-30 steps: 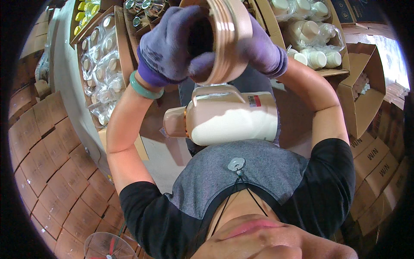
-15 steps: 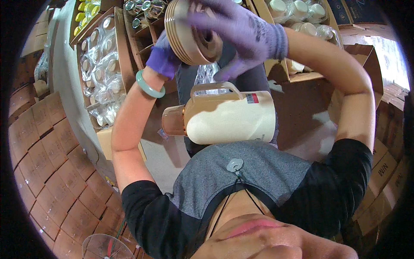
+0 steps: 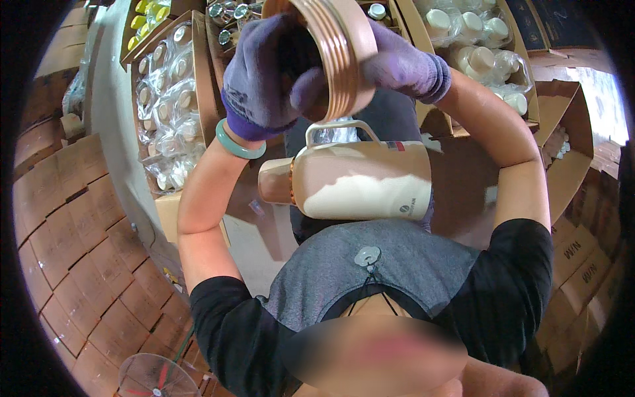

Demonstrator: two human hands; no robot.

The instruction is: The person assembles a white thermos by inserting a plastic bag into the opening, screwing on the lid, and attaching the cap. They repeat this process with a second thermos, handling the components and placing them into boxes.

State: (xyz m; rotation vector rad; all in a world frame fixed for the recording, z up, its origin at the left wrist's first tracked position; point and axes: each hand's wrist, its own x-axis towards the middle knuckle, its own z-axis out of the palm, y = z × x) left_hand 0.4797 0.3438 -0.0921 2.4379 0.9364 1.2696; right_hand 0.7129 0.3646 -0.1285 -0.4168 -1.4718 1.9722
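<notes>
Ring [image 3: 337,59], tan and ribbed, is held up in the air beyond the belly, above the far part of the lap [image 3: 397,116], its mouth toward the left. The left hand [image 3: 258,73] curls around that mouth, thumb hooked near the rim; the right hand [image 3: 403,69] lies against the opposite side, slightly blurred, fingers mostly hidden, so I cannot tell how tightly it grips. The ring looks like light, stiff plastic that should not give under a squeeze. Its gloss may slip, so the ribs seem the best purchase. The cream jug [image 3: 364,182] lies on its side across the lap, lid [image 3: 274,182] past the left edge, base at the right edge. It looks heavier and could roll; its handle [image 3: 347,123], facing away from the body, probably offers the surest hold.
</notes>
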